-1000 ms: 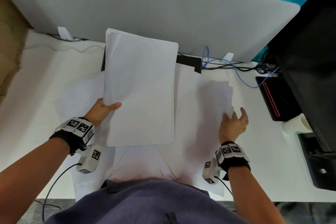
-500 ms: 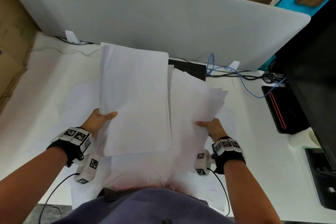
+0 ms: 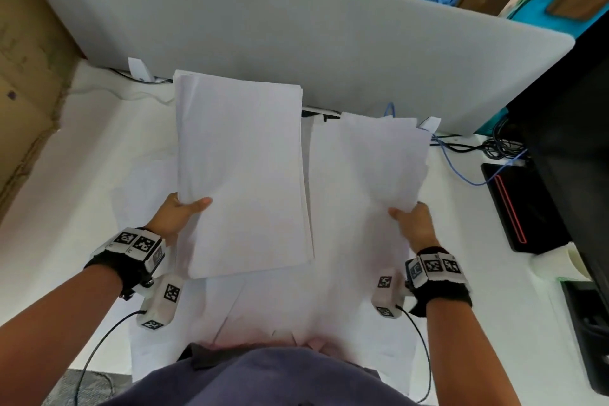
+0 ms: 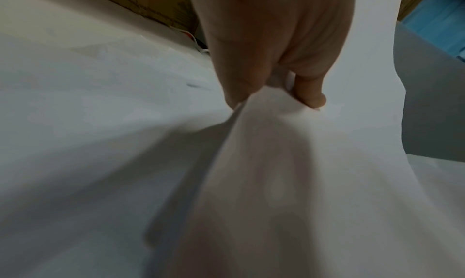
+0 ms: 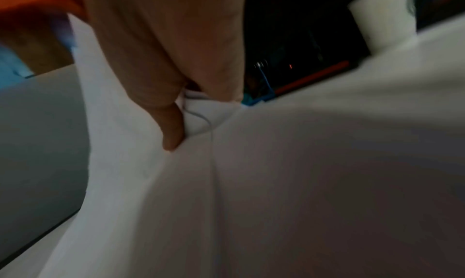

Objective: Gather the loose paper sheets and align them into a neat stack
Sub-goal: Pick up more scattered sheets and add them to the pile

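left hand (image 3: 179, 212) grips the stack (image 3: 242, 175); right hand (image 3: 413, 224) pinches loose sheets (image 3: 369, 171) just beside it (long edges parallel, merge leftward).

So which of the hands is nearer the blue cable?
Right. The right hand holds sheets just left of the blue cable; the left hand is across the desk.

You can just make out dark print on the cardboard box (image 4: 141, 2) at the top of the left wrist view, but it is too blurred and cropped to read with any certainty. The wrist bands (image 3: 136, 242) carry black-and-white square marker patterns, not letters. The paper sheets (image 3: 240, 171) show you no legible writing.
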Motion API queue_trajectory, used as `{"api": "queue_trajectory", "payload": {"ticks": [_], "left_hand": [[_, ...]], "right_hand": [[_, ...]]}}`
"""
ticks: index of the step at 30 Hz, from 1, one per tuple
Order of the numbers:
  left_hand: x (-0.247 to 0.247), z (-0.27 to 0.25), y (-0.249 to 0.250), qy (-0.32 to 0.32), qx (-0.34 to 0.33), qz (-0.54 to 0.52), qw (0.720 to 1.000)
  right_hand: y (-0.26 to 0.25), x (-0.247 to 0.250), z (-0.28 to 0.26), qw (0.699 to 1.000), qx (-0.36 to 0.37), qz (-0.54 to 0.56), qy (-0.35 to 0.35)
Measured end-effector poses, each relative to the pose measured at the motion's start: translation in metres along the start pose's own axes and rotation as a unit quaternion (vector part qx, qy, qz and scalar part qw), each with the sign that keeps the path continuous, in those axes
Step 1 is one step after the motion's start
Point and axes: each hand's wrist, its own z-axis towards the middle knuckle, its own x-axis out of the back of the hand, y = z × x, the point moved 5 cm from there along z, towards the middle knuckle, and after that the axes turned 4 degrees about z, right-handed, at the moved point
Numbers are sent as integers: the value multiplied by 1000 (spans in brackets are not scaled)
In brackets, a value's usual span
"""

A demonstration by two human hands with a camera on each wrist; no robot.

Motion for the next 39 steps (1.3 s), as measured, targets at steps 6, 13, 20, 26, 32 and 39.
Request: {"api": "queue_trajectory", "payload": {"ticks": [6, 13, 20, 26, 32, 39], "left_hand": [[1, -1, 4, 13, -4, -10, 1000], [-5, -2, 11, 25, -24, -19, 999], [0, -2, 3, 24, -24, -20, 999], [3, 3, -3, 32, -17, -10, 999], [5, 3, -1, 33, -18, -10, 999], [10, 1, 3, 39, -15, -21, 999]], "right_hand": [[-22, 60, -3, 985, 57, 119, 113], [-4, 48, -10, 994, 18, 83, 67], [51, 14, -34, 980, -155, 123, -22], [49, -5, -29, 988, -114, 99, -14], [-30, 43, -35, 987, 104, -60, 104], [-92, 82, -52, 976, 164, 4, 142]]}}
